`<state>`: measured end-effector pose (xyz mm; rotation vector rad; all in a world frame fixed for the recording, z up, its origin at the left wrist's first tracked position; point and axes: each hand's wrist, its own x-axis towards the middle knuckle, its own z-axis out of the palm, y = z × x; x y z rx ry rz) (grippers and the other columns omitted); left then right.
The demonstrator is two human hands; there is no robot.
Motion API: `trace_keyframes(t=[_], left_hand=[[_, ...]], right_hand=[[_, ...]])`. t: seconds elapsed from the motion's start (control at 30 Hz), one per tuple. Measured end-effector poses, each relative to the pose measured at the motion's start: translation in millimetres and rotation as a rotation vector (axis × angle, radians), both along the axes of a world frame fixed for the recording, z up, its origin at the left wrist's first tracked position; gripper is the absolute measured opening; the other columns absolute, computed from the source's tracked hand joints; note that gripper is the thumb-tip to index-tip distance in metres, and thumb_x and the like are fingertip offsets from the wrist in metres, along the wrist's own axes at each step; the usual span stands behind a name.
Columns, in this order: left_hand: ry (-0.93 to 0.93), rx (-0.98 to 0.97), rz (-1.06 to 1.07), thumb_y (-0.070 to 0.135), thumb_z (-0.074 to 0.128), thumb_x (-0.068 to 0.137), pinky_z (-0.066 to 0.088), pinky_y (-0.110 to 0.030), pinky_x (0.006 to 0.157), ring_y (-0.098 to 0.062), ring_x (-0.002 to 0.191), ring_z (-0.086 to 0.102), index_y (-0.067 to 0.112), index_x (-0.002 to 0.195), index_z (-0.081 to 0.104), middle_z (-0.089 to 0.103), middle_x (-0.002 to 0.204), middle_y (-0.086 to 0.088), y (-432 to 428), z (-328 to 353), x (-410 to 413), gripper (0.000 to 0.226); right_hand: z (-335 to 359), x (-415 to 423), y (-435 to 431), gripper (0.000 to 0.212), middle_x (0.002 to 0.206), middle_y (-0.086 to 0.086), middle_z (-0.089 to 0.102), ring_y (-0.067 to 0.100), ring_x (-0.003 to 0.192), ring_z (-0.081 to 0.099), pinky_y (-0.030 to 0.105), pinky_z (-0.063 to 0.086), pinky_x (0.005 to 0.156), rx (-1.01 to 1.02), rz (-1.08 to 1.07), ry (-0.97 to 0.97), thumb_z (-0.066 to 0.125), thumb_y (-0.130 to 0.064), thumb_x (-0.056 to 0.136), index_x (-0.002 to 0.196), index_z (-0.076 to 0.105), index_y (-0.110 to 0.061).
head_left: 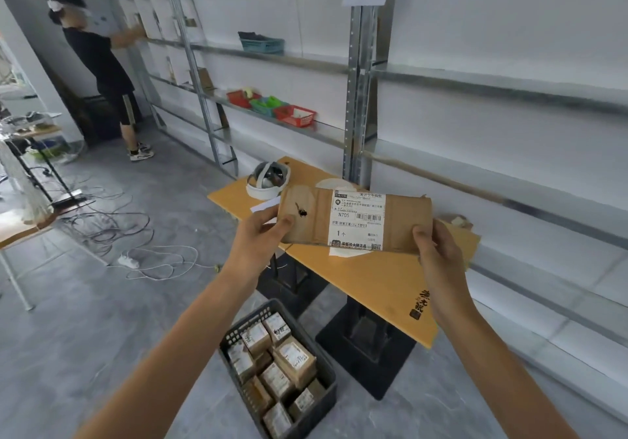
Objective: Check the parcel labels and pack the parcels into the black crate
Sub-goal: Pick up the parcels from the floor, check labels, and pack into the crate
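Head view: I hold the flat cardboard parcel [316,224] up at centre with its label [358,218] facing me. My left hand [261,231] pinches its 9 o'clock edge and my right hand [438,251] grips the 3 o'clock corner, above the wooden table [384,279]. The black crate [331,381] sits on the floor at 6 o'clock, nearly full. I'd hold the label level to read it, then lay the parcel flat on top, since I judge no gap wide enough.

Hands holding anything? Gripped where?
Yes: one flat cardboard parcel, label up. The left hand grips its left end, the right hand its right end.
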<state>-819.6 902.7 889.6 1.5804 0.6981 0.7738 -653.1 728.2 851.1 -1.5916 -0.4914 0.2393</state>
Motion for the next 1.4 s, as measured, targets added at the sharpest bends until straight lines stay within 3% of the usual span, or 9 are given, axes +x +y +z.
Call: trace_keyframes(t=[0.27, 0.4, 0.6, 0.83, 0.93, 1.03, 1.13, 1.27, 1.4], left_hand=[[0.071, 0.052, -0.012, 0.011, 0.052, 0.093, 0.049, -0.009, 0.061, 0.0, 0.072, 0.061, 0.025, 0.083, 0.067, 0.066, 0.077, 0.015, 120, -23, 33, 0.022], [0.205, 0.129, -0.145, 0.01, 0.052, 0.091, 0.044, -0.02, 0.07, -0.013, 0.081, 0.055, 0.006, 0.092, 0.066, 0.062, 0.089, -0.003, 193, -43, 51, 0.015], [0.355, 0.175, -0.353, 0.019, 0.058, 0.086, 0.045, -0.029, 0.073, -0.012, 0.079, 0.058, 0.027, 0.079, 0.065, 0.065, 0.084, 0.004, 293, -83, 69, 0.013], [0.58, 0.027, -0.561, 0.021, 0.061, 0.085, 0.05, -0.041, 0.09, -0.02, 0.098, 0.061, 0.021, 0.106, 0.06, 0.063, 0.095, 0.006, 351, -184, 87, 0.021], [0.678, -0.025, -0.637, 0.026, 0.058, 0.087, 0.05, -0.028, 0.076, -0.008, 0.09, 0.061, 0.025, 0.105, 0.063, 0.064, 0.093, 0.011, 356, -235, 75, 0.019], [0.784, -0.049, -0.642, 0.026, 0.053, 0.091, 0.039, -0.019, 0.059, -0.002, 0.066, 0.051, 0.039, 0.07, 0.051, 0.055, 0.073, 0.013, 349, -298, 51, 0.025], [0.961, -0.128, -0.661, 0.014, 0.047, 0.092, 0.031, -0.014, 0.047, -0.008, 0.051, 0.043, 0.023, 0.065, 0.048, 0.048, 0.061, 0.003, 339, -371, 24, 0.028], [1.096, -0.197, -0.683, 0.006, 0.04, 0.088, 0.035, -0.019, 0.042, -0.01, 0.051, 0.048, 0.014, 0.082, 0.058, 0.052, 0.066, -0.001, 337, -465, 5, 0.02], [1.154, -0.185, -0.672, 0.009, 0.038, 0.09, 0.052, -0.037, 0.067, -0.027, 0.085, 0.064, 0.013, 0.138, 0.041, 0.061, 0.116, -0.016, 350, -561, 11, 0.048]], right_hand=[[-23, 12, 97, 0.021, 0.098, -0.03, 0.057, -0.006, 0.094, 0.055, 0.013, 0.041, 0.072, -0.086, -0.054, 0.011, 0.044, -0.03, 0.097, 0.115, 0.054, -0.037], [-49, 3, 153, 0.026, 0.097, -0.026, 0.054, -0.003, 0.093, 0.053, 0.023, 0.044, 0.08, -0.079, -0.191, 0.09, 0.048, -0.03, 0.096, 0.122, 0.047, -0.034], [-96, -28, 228, 0.023, 0.094, -0.019, 0.058, -0.001, 0.09, 0.054, 0.03, 0.047, 0.082, -0.107, -0.378, 0.301, 0.049, -0.025, 0.095, 0.118, 0.047, -0.029], [-168, -62, 274, 0.026, 0.107, 0.0, 0.059, 0.015, 0.096, 0.058, 0.04, 0.05, 0.088, -0.253, -0.558, 0.474, 0.049, -0.019, 0.095, 0.12, 0.048, -0.024], [-209, -75, 281, 0.03, 0.1, -0.004, 0.06, 0.012, 0.09, 0.059, 0.034, 0.049, 0.075, -0.351, -0.568, 0.535, 0.049, -0.019, 0.095, 0.125, 0.049, -0.02], [-264, -96, 284, 0.036, 0.112, 0.006, 0.06, 0.021, 0.097, 0.058, 0.034, 0.045, 0.076, -0.51, -0.532, 0.646, 0.049, -0.02, 0.095, 0.13, 0.046, -0.016], [-327, -125, 286, 0.043, 0.119, 0.008, 0.057, 0.025, 0.105, 0.055, 0.038, 0.047, 0.084, -0.682, -0.472, 0.805, 0.049, -0.021, 0.095, 0.137, 0.041, -0.015], [-413, -154, 294, 0.048, 0.121, 0.006, 0.053, 0.023, 0.103, 0.052, 0.038, 0.045, 0.084, -0.758, -0.429, 1.046, 0.046, -0.019, 0.096, 0.142, 0.034, -0.017], [-505, -152, 309, 0.051, 0.125, 0.006, 0.05, 0.022, 0.104, 0.052, 0.033, 0.044, 0.08, -0.718, -0.398, 1.167, 0.045, -0.015, 0.094, 0.143, 0.031, -0.016]])
